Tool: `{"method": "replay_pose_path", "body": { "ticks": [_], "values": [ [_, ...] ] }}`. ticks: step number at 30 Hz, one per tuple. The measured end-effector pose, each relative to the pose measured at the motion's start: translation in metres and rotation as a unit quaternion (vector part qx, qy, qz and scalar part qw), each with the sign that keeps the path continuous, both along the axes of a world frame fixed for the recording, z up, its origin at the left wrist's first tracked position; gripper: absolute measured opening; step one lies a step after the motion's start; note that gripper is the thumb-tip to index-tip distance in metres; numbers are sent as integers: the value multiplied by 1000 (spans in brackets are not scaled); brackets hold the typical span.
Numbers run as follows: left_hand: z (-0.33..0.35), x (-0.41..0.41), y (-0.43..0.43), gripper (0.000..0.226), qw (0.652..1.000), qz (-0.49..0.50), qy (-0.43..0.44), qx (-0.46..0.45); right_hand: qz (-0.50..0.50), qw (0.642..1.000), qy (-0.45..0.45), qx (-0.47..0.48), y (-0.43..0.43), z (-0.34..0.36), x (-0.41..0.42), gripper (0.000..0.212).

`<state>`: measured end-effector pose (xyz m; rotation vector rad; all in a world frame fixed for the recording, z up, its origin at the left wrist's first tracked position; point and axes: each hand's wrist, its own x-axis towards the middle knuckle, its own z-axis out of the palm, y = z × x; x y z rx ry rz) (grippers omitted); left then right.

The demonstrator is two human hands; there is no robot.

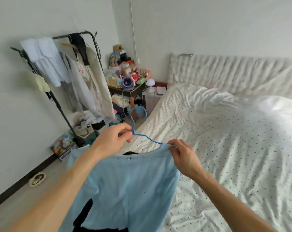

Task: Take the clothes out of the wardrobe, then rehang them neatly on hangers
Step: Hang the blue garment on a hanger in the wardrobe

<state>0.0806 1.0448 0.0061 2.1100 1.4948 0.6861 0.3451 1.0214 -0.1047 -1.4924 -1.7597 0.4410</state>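
Note:
A light blue knit top (128, 186) hangs in front of me on a blue wire hanger (136, 126), whose hook points up. My left hand (111, 139) pinches the hanger at its neck, just under the hook. My right hand (182, 154) pinches the top's right shoulder where the hanger arm enters the fabric. A dark garment shows at the top's lower edge. The open clothes rack (90, 35) stands at the left wall with several pale garments (61, 64) on hangers.
A bed with a dotted white sheet (225, 139) fills the right side. A cluttered bedside table (130, 91) stands between rack and bed. Shoes, bags and a book (64, 146) lie on the floor under the rack.

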Motion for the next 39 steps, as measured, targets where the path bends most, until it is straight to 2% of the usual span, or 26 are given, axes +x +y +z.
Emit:
{"method": "replay_pose_path", "body": {
  "ticks": [3,5,8,12,15,20,24,31,34,37,39],
  "values": [
    [37,17,-43,23,1000,-7,-4,10,15,998,11,54,-22,35,23,24],
    [56,25,-70,26,999,-9,-37,-23,31,996,17,85,-30,56,32,25],
    [78,32,-114,19,988,11,-128,-91,51,990,26,131,-42,82,34,25],
    [100,30,-174,16,977,62,-178,-100,92,979,36,176,-57,107,18,26],
    [111,19,-213,9,968,104,-214,-79,135,972,31,188,-68,119,-5,27],
    [126,-7,-276,9,963,170,-206,-26,203,959,62,190,-98,128,-55,28],
    [138,-27,-339,9,948,238,-212,-6,270,947,106,136,-143,133,-101,32],
    [93,-47,-475,10,870,378,-317,29,356,913,196,12,-295,98,-158,41],
    [61,-49,-535,7,812,464,-352,31,419,887,183,-62,-377,75,-169,37],
    [32,-52,-588,7,736,552,-391,26,510,841,138,-115,-449,53,-173,21],
    [15,-50,-617,7,700,575,-422,23,572,802,83,-147,-485,41,-172,18]
  ]
}}
